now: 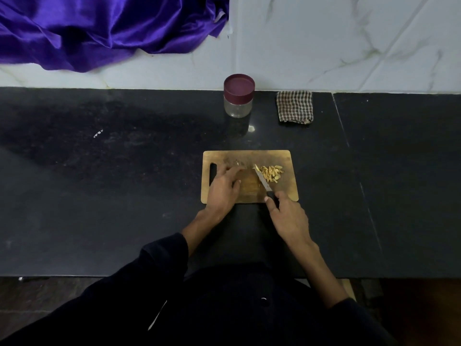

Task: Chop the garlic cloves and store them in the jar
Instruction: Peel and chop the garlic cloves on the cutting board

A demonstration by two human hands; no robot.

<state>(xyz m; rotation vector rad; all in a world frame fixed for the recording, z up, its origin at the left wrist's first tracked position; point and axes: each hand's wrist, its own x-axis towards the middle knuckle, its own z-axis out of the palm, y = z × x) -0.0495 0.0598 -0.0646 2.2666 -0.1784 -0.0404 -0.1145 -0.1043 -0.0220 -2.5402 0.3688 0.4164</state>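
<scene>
A wooden cutting board (287, 186) lies on the black counter in front of me. A pile of pale yellow garlic pieces (272, 173) sits on its right half. My right hand (287, 216) grips the black handle of a small knife (262, 180), whose blade points up-left and touches the left edge of the pile. My left hand (224, 188) rests flat on the board's left half, fingers spread, near its handle slot; nothing shows in it. A clear jar (238, 96) with a maroon lid on stands upright behind the board by the wall.
A folded checked cloth (295, 106) lies right of the jar against the wall. Purple satin fabric (99, 31) drapes over the ledge at the back left. The black counter (99, 183) stretches wide on both sides, with its front edge close to my body.
</scene>
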